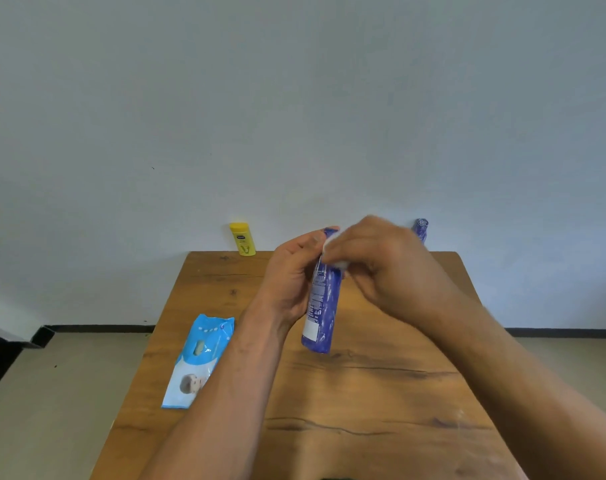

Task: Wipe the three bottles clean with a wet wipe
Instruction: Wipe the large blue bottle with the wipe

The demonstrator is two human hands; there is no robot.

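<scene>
My left hand grips a tall blue bottle around its upper half and holds it tilted above the wooden table. A white wet wipe is pressed against the bottle's top by my right hand, whose fingers curl round it. A small yellow bottle stands upright at the table's far left edge. Another blue bottle stands at the far right edge, mostly hidden behind my right hand.
A light blue pack of wet wipes lies flat on the left side of the table, partly under my left forearm. A pale wall rises right behind the table's far edge. Grey floor lies on both sides.
</scene>
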